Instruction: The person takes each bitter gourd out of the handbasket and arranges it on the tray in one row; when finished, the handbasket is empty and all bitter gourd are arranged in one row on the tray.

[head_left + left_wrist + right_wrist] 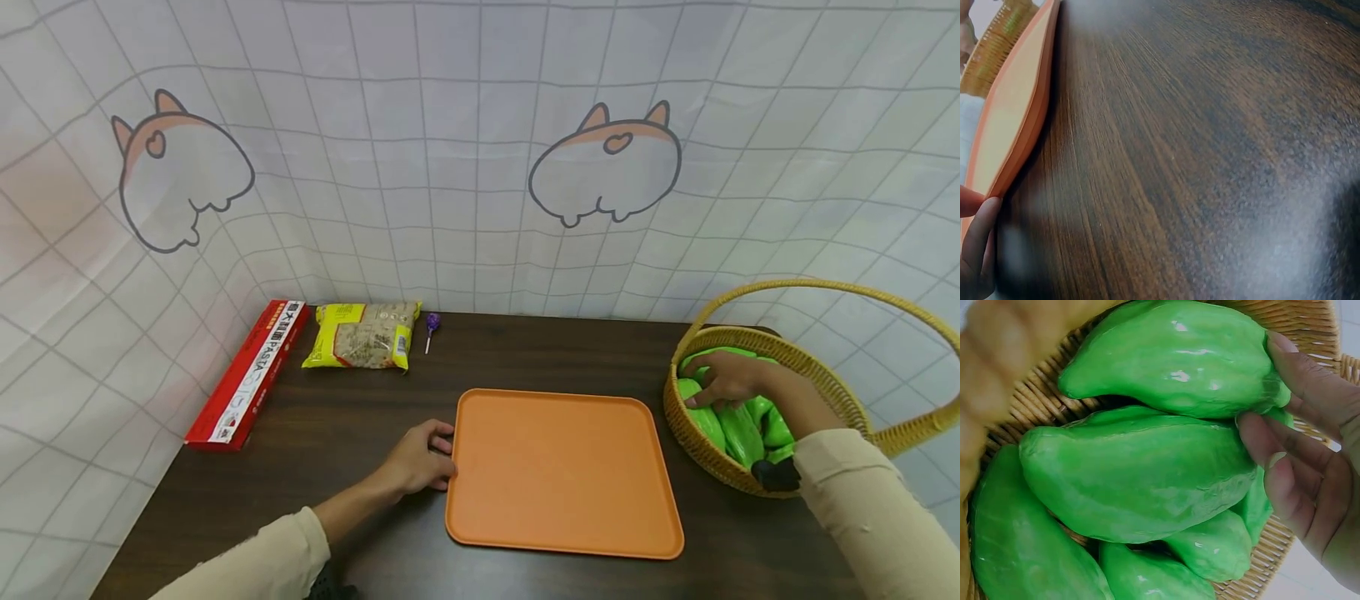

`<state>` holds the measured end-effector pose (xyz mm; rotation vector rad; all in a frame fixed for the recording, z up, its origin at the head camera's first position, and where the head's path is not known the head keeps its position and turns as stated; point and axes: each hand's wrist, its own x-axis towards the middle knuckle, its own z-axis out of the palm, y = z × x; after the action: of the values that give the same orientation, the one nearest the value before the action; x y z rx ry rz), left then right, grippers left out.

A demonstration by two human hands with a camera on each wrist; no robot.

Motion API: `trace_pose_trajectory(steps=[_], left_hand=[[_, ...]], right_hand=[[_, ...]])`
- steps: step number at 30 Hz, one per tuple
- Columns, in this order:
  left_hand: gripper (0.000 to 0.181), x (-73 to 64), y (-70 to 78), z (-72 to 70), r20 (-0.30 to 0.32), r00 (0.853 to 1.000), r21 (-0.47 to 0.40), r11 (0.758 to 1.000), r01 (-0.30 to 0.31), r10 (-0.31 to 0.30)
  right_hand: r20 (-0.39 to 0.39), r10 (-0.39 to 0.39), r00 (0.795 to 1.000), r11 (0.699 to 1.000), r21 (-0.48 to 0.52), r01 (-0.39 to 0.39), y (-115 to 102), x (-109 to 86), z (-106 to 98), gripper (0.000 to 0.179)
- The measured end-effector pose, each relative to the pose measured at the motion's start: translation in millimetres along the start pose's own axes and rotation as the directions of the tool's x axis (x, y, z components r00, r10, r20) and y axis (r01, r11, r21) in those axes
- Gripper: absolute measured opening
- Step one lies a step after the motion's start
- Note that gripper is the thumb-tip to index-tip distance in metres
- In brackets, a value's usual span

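Note:
An orange rectangular tray (562,475) lies flat on the dark wooden table. My left hand (414,458) pinches its left rim; the left wrist view shows the fingertips (984,215) at the tray's edge. On the right, my right hand (731,379) reaches into a wicker basket (813,362) of several glossy green fruits shaped like papayas. In the right wrist view, the thumb and index finger of this hand (1319,440) grip the end of the uppermost green fruit (1175,359). Another green fruit (1138,478) lies right beside it, near the fingers.
A red pasta box (247,375) lies at the table's left edge. Next to it are a yellow packet (363,336) and a purple lollipop (432,323) by the back curtain (480,167). The basket's tall handle (817,285) arches over its opening.

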<state>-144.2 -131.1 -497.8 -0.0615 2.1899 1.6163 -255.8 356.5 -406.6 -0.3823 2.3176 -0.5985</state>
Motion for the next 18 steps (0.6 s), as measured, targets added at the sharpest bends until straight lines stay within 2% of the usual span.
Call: trace_pose_trajectory(steps=[4, 11, 18], left_hand=[[0.064, 0.3, -0.2, -0.3, 0.002, 1.000, 0.006, 1.000, 0.000, 0.000], [0.063, 1.5, -0.4, 0.0, 0.001, 1.000, 0.005, 1.000, -0.001, 0.001], [0.062, 1.3, -0.2, 0.2, -0.001, 1.000, 0.010, 1.000, 0.003, -0.003]], right_hand=[[-0.020, -0.012, 1.000, 1.000, -0.026, 0.012, 2.4, -2.5, -2.1, 0.077], [-0.058, -0.059, 0.997, 0.998, -0.008, 0.059, 6.4, -8.3, -4.0, 0.070], [-0.038, -0.038, 0.999, 0.998, 0.045, 0.040, 5.4, -7.8, -3.8, 0.069]])
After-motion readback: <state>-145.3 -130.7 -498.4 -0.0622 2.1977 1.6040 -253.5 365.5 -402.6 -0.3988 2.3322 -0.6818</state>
